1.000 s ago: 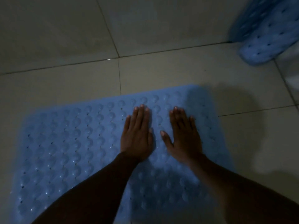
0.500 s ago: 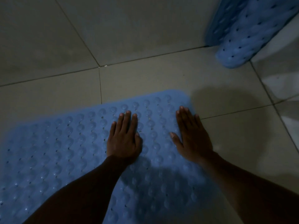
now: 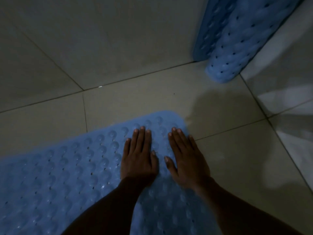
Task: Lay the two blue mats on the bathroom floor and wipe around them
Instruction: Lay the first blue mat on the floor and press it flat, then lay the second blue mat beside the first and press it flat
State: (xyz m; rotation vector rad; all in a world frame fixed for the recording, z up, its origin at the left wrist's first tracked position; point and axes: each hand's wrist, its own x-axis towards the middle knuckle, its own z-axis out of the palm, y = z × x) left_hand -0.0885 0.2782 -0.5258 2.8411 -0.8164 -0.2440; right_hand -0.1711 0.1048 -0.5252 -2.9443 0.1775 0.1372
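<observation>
A blue bubbled mat (image 3: 64,175) lies flat on the tiled bathroom floor, filling the lower left of the view. My left hand (image 3: 138,156) presses palm-down on it near its far right corner, fingers straight. My right hand (image 3: 187,158) lies flat beside it, at the mat's right edge, thumb spread toward the left hand. A second blue mat (image 3: 237,39), with small holes, stands curved and partly rolled at the upper right, leaning by the wall.
Pale floor tiles (image 3: 118,48) with dark grout lines stretch beyond the mat. A lighter tiled wall or step (image 3: 288,82) rises at the right edge. The room is dim.
Both hands have slid to the right along the flat mat, now close together near its far right corner. The view has shifted, bringing the rolled mat further into frame.
</observation>
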